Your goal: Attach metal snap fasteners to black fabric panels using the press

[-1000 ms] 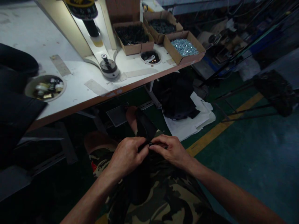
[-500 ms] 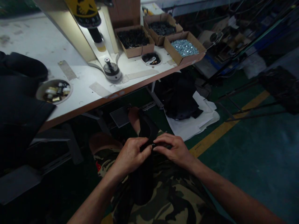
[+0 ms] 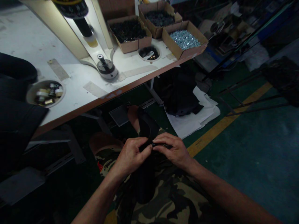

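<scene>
Over my lap lies a long black strip of material (image 3: 143, 180), its upper end curving across my knee. My left hand (image 3: 135, 154) pinches this black piece between thumb and fingers. Close against it, my right hand (image 3: 171, 147) is closed in a pinch on a small dark part (image 3: 153, 144) at the edge of the black piece. The fingertips of both hands nearly meet there. What exactly the small part is cannot be made out, being mostly covered by the fingers.
A press (image 3: 106, 67) stands on the white table (image 3: 77, 93). Behind it are cardboard boxes of black parts (image 3: 128, 31) and shiny metal parts (image 3: 185, 39). A round hole holds fittings (image 3: 46, 93) near black material (image 3: 18, 124). Black pieces (image 3: 179, 96) lie on white sheets on the floor.
The view has shifted slightly, so the table and press sit further left and higher. Both hands stay pinched together at the same spot on the black piece.
</scene>
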A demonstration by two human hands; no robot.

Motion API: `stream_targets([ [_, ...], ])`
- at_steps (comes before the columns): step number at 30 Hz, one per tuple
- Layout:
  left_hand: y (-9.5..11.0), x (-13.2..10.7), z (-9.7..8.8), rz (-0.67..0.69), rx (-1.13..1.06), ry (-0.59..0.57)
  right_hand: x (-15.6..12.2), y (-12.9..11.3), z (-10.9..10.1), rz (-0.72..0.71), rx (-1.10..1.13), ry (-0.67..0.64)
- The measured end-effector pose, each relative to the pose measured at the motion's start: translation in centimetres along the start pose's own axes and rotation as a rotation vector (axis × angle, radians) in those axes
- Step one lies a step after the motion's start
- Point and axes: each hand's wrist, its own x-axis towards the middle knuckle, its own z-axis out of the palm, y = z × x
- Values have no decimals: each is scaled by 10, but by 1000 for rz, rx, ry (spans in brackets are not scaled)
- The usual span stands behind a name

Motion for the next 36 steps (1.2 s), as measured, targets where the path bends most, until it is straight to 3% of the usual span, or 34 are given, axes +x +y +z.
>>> stream_targets([
  [3,0,0,0,5,20,21,0,-3,2,119,-3,36],
  [9,-2,0,3,23,26,27,0,-5,2,-71,12,52],
  [17,1,-1,2,-9,15,19,-4,-3,2,19,-97,58],
  [24,-2,-1,2,7,-10,28,-7,2,-1,-145,-95,23],
  [31,-2,-2,4,38,-8,30,-3,-4,0,22,-100,52],
  [36,-5,-3,5,67,-1,48,-2,-3,-3,-190,-106,14],
])
